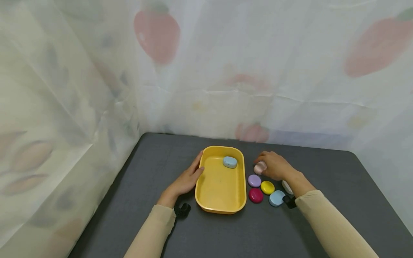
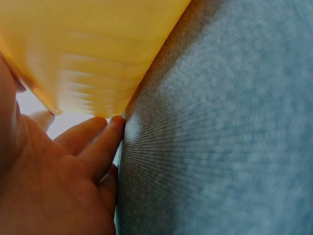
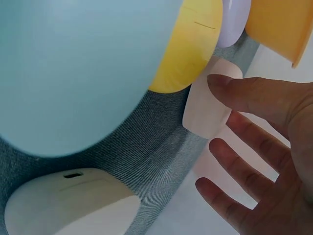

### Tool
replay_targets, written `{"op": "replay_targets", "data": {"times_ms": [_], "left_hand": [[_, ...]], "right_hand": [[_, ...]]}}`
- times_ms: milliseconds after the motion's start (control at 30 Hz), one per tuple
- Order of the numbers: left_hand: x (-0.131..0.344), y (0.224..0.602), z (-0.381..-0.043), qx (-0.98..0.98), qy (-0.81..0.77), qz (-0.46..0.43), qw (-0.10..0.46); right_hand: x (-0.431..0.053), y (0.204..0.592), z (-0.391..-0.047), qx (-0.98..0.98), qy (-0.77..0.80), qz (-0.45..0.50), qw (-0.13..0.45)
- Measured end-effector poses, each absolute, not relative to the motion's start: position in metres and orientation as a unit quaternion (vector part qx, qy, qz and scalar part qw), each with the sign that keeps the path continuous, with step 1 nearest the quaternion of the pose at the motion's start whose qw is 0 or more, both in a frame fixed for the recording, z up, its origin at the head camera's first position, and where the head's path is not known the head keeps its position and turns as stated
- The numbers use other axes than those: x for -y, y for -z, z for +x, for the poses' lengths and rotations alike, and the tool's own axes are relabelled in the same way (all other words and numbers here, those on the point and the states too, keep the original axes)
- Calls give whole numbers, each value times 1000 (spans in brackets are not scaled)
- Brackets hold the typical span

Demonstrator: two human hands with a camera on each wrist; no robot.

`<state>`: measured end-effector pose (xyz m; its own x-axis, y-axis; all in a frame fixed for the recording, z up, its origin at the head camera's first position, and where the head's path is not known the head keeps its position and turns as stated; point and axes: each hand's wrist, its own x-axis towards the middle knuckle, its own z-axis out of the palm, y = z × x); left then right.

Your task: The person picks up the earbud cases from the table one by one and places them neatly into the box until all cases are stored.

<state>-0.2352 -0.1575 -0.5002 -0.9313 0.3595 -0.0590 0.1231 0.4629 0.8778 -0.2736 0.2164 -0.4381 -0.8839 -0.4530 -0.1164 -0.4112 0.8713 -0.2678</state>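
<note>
In the head view a yellow tray (image 1: pixel 221 190) stands on the table, a light blue earbud case (image 1: pixel 230 162) lying in its far part. My left hand (image 1: pixel 186 181) holds the tray's left wall, thumb at the rim and fingers along the outside. To the right of the tray, my right hand (image 1: pixel 274 166) pinches a pale pink earbud case (image 3: pixel 210 105); the right wrist view shows the thumb on its near face, with the fingertips behind it partly hidden. Near that hand lie a lilac case (image 1: pixel 254 181), a yellow case (image 1: pixel 267 187) and a white case (image 3: pixel 73 205) with a port slot.
A crimson case (image 1: pixel 256 195) and a light blue round case (image 1: pixel 276 198) lie nearer the front, right of the tray. The dark grey table (image 1: pixel 167 154) has rounded far corners. Pale curtains (image 1: pixel 206 79) with fruit prints hang behind and to the left.
</note>
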Motion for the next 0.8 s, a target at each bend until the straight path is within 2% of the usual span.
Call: {"op": "replay_targets", "data": {"times_ms": [800], "left_hand": [[158,502,-236,-847,-497,140,127]], "right_hand": [[-215,445,-280,-959,124,-233,105]]}}
